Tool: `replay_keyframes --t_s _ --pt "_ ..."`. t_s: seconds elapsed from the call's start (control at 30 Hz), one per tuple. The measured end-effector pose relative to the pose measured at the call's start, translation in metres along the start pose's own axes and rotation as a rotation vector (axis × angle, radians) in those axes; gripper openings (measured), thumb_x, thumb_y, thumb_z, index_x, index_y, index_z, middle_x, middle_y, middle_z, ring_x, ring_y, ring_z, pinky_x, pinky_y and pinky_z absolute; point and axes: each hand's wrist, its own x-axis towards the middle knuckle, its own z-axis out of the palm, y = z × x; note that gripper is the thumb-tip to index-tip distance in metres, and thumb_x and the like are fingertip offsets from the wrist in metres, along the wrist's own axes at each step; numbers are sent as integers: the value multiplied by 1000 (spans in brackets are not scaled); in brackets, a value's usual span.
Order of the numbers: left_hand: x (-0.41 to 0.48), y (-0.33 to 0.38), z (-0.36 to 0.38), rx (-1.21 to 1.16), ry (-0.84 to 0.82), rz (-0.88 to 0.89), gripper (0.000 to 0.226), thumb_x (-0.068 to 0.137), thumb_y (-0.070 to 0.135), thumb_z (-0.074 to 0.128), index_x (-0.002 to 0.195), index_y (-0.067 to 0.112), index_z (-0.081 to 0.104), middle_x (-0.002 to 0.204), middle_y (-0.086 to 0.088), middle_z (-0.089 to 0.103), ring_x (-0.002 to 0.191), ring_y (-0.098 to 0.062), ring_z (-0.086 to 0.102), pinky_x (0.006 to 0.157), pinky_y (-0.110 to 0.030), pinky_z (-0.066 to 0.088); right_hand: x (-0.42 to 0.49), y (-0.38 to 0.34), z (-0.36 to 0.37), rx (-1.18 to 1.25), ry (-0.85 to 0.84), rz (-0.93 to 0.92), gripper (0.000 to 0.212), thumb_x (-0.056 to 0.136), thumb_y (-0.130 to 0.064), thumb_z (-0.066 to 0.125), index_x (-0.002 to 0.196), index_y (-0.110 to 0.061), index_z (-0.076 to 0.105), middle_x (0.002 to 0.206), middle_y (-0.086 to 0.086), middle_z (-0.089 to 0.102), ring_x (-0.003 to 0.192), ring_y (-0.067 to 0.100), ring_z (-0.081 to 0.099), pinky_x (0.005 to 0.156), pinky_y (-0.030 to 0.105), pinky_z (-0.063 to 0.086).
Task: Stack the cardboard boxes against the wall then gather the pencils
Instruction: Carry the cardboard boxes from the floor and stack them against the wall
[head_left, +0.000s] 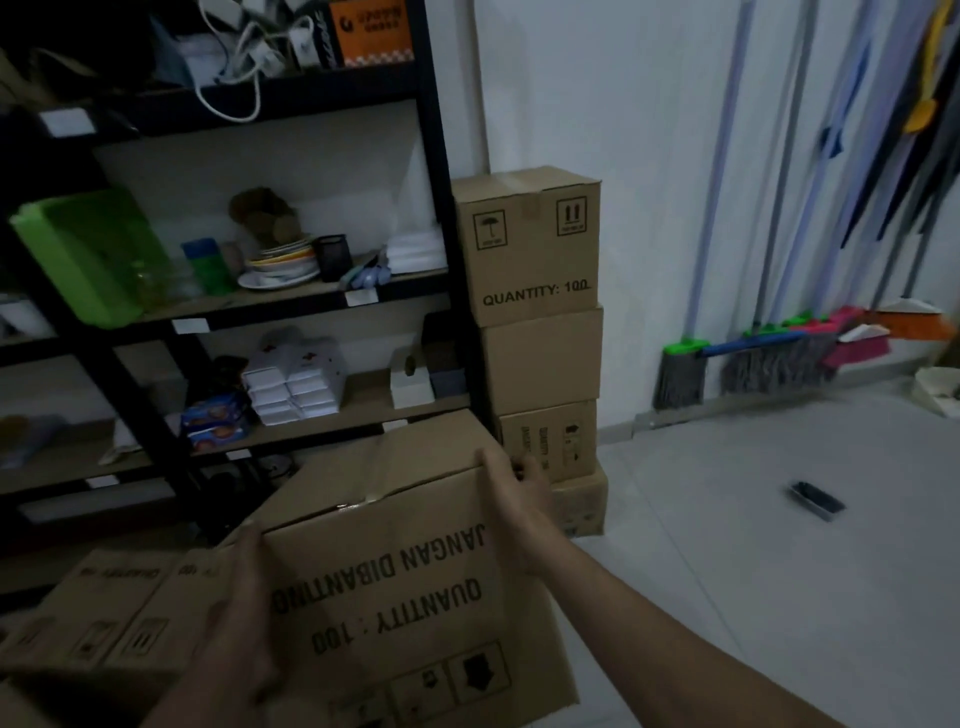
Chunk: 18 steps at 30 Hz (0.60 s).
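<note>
A: Box location?
B: Brown cardboard box printed "QUANTITY : 100" (405, 571) is held up between both hands, print upside down, in front of the black metal shelf rack (441, 208).
A: Grips?
B: Left grip (244, 613) is wrapped round the box's near left edge. Right grip (519, 499) is curled over its far right top corner. Both are clamped on it, box between them.
A: Stack?
B: Four-high stack of brown cardboard boxes (540, 353) against the white wall (623, 130), just beyond the right grip. More brown printed boxes (104, 613) low at left.
</note>
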Motion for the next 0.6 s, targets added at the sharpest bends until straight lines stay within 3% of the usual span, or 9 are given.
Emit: replay_keyframes --t_s 0.1,0.2,0.27,0.33,0.37,0.47,0.53,0.6 --pt "-30 -15 33 54 -59 -22 103 54 93 50 137 32 45 127 -19 54 105 -42 55 84 -65 47 7 3 -58 27 14 -6 41 94 -54 49 120 -24 47 114 1 53 99 20 50 89 39 42" --pt "-69 -27 78 46 -97 4 80 77 81 44 139 30 41 121 -18 54 97 -36 54 86 -56 48 12 2 -114 18 68 -17 64 93 -57 47 143 -17 42 138 7 51 122 30 50 102 46 43" --pt "-77 -34 103 91 -97 3 71 82 76 42 135 29 41 109 -14 54 97 -34 52 94 -55 44 15 0 -143 -14 107 -44 60 93 -58 46 135 -15 47 135 9 53 117 30 53 97 45 46" --pt "-93 -36 128 112 -97 19 67 82 77 42 129 29 41 107 -10 50 98 -32 49 96 -52 42 16 -5 -174 -30 131 -81 46 95 -56 45 119 -16 51 120 8 57 98 23 53 83 37 44" --pt "-97 -37 139 120 -104 26 71 77 80 43 126 29 42 108 -9 49 97 -31 48 94 -50 42 17 -8 -187 -29 140 -95 43 96 -55 44 114 -16 51 113 7 56 91 20 51 78 36 41" --pt "-100 -37 166 142 -117 -32 113 40 98 49 128 26 46 116 -12 54 101 -33 51 90 -50 43 21 -20 -219 -40 179 -134 43 95 -58 45 108 -17 48 105 2 52 86 17 48 81 36 41" --pt "-105 -34 185 168 -167 -13 107 52 95 48 135 27 43 124 -14 53 107 -34 50 89 -48 42 24 -28 -236 -63 195 -160 51 92 -63 49 118 -20 45 110 -3 45 101 23 51 85 33 37" --pt "-106 -29 205 177 -198 20 109 57 94 45 140 23 42 128 -15 52 112 -34 49 91 -46 40 29 -36 -250 -97 200 -206 76 80 -72 59 135 -22 41 118 -7 45 114 24 52 89 32 39"
